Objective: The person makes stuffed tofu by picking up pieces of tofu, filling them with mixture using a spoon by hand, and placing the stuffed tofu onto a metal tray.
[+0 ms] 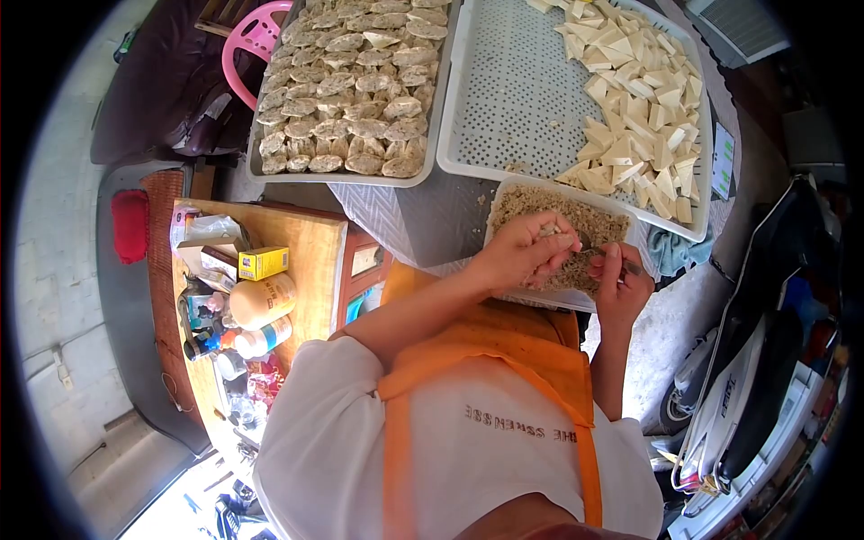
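Both hands are over a white tub (493,214) of brown, crumbly filling (601,216). My left hand (540,247) is closed, cupped around a pale piece like the cut tofu; the fingers hide most of it. Just to its right, my right hand (621,277) pinches a thin metal utensil, perhaps a small spoon (634,267), its tip pointing at my left hand. Beyond the tub, a white perforated tray (504,90) has cut tofu wedges (639,99) heaped along its right side. To its left, a metal tray (436,135) carries rows of filled pieces (360,90).
A wooden cabinet (310,238) with bottles and a yellow box (263,263) stands at the left. A pink ring-shaped seat (241,45) is behind it. A teal cloth (675,252) lies right of the tub. A scooter (733,396) is parked at the right.
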`<state>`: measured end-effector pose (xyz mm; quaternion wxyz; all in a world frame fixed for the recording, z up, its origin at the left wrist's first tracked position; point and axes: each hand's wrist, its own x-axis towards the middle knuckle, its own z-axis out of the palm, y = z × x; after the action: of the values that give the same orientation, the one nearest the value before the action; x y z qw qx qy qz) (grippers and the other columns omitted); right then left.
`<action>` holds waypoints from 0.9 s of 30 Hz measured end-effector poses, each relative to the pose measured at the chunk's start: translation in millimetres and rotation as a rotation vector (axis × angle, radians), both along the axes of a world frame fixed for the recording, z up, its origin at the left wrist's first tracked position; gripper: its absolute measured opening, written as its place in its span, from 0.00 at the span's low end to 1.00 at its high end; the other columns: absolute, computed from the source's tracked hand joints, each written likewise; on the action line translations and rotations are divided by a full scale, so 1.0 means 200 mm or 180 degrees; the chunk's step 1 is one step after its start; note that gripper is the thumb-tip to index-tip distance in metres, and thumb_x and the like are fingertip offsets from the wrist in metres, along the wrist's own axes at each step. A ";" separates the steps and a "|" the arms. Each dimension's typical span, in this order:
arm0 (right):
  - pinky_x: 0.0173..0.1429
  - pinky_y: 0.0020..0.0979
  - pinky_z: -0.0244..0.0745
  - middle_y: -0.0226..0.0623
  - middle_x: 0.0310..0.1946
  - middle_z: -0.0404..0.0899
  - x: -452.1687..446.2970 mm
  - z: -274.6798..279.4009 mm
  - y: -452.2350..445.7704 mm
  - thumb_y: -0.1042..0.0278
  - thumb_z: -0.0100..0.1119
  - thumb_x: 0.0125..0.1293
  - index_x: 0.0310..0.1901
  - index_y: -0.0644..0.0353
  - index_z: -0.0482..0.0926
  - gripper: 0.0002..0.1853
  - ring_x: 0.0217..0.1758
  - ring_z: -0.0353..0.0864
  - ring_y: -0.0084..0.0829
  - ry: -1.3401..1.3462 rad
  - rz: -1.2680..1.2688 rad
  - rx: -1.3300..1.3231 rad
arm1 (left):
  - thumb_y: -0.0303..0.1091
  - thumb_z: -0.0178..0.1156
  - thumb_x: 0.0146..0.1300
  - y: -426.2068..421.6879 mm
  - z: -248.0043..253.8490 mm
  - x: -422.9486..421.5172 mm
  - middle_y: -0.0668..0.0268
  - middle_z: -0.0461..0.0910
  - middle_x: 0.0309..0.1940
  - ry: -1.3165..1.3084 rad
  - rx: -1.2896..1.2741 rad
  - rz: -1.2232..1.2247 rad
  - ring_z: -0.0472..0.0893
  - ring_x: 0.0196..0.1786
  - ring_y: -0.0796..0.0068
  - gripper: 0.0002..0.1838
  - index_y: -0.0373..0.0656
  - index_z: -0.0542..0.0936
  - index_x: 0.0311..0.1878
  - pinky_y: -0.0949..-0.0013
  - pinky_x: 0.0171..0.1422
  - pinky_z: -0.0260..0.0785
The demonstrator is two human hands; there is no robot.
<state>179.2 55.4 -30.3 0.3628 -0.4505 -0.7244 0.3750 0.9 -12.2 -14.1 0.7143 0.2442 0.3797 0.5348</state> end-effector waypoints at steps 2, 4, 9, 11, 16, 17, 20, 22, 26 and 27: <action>0.25 0.22 0.75 0.38 0.20 0.80 0.00 0.00 0.00 0.71 0.52 0.70 0.35 0.69 0.79 0.10 0.21 0.81 0.23 -0.0017 0.0012 0.0005 | 0.37 0.45 0.73 0.00 -0.08 0.00 0.73 0.64 0.20 -0.0311 0.0153 0.0037 0.60 0.20 0.85 0.11 0.43 0.69 0.35 0.80 0.20 0.50; 0.25 0.22 0.74 0.38 0.20 0.80 0.00 0.00 0.00 0.70 0.52 0.70 0.35 0.69 0.79 0.11 0.21 0.81 0.23 -0.0029 0.0022 0.0001 | 0.41 0.44 0.74 0.00 -0.10 -0.01 0.74 0.62 0.19 -0.0460 0.0108 0.0133 0.60 0.19 0.84 0.15 0.45 0.66 0.31 0.79 0.19 0.49; 0.25 0.22 0.75 0.38 0.20 0.80 -0.01 0.02 0.00 0.70 0.51 0.70 0.35 0.70 0.79 0.11 0.21 0.81 0.22 -0.0020 0.0015 -0.0051 | 0.45 0.44 0.73 -0.01 -0.05 0.00 0.74 0.60 0.16 -0.0256 0.0027 0.0167 0.59 0.17 0.84 0.18 0.45 0.67 0.28 0.79 0.18 0.49; 0.25 0.22 0.75 0.38 0.20 0.80 -0.01 0.02 0.00 0.71 0.51 0.70 0.35 0.70 0.79 0.11 0.21 0.81 0.22 -0.0017 0.0020 -0.0054 | 0.45 0.44 0.73 -0.01 0.03 0.00 0.74 0.61 0.16 -0.0174 -0.0160 0.0169 0.59 0.16 0.85 0.18 0.43 0.69 0.30 0.79 0.19 0.49; 0.26 0.21 0.75 0.38 0.20 0.80 -0.01 0.02 0.00 0.71 0.51 0.70 0.36 0.70 0.79 0.11 0.21 0.81 0.23 0.0009 0.0011 -0.0072 | 0.46 0.45 0.73 -0.01 0.02 0.00 0.75 0.62 0.16 -0.0027 -0.0170 0.0232 0.59 0.16 0.86 0.18 0.42 0.72 0.33 0.79 0.19 0.50; 0.26 0.21 0.75 0.38 0.20 0.80 -0.01 0.02 0.00 0.71 0.52 0.70 0.36 0.70 0.79 0.11 0.21 0.81 0.22 0.0020 0.0002 -0.0082 | 0.46 0.44 0.73 -0.01 0.01 0.00 0.74 0.62 0.16 0.0012 -0.0185 0.0283 0.59 0.16 0.85 0.19 0.42 0.71 0.31 0.79 0.19 0.50; 0.26 0.21 0.75 0.38 0.20 0.80 -0.01 0.02 -0.01 0.71 0.52 0.70 0.36 0.70 0.79 0.11 0.21 0.81 0.22 0.0054 -0.0018 -0.0116 | 0.47 0.43 0.73 0.00 -0.08 0.00 0.73 0.62 0.16 -0.0419 -0.0106 0.0415 0.60 0.16 0.83 0.21 0.45 0.67 0.26 0.78 0.18 0.50; 0.26 0.21 0.75 0.38 0.20 0.80 -0.01 0.02 -0.01 0.71 0.52 0.70 0.36 0.70 0.79 0.11 0.21 0.81 0.22 0.0073 -0.0023 -0.0143 | 0.48 0.41 0.73 -0.01 -0.08 0.00 0.72 0.62 0.15 -0.0535 -0.0079 0.0417 0.60 0.16 0.81 0.23 0.46 0.64 0.23 0.77 0.18 0.50; 0.26 0.21 0.75 0.38 0.20 0.80 -0.01 0.02 -0.01 0.71 0.52 0.70 0.36 0.71 0.79 0.11 0.21 0.81 0.22 0.0079 -0.0022 -0.0149 | 0.50 0.40 0.73 -0.01 -0.04 -0.01 0.71 0.61 0.14 -0.0587 -0.0313 0.0357 0.60 0.15 0.80 0.25 0.48 0.62 0.21 0.75 0.17 0.50; 0.26 0.21 0.75 0.38 0.20 0.80 -0.01 0.02 -0.01 0.71 0.52 0.70 0.36 0.71 0.79 0.11 0.21 0.81 0.22 0.0087 -0.0016 -0.0149 | 0.51 0.40 0.73 0.00 -0.02 -0.01 0.71 0.61 0.13 -0.0733 -0.0411 0.0368 0.60 0.14 0.80 0.25 0.48 0.62 0.21 0.75 0.16 0.50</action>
<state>177.3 54.1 -26.1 0.3629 -0.4556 -0.7093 0.3971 -2.1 -12.4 -17.2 0.7354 0.1124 0.3422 0.5740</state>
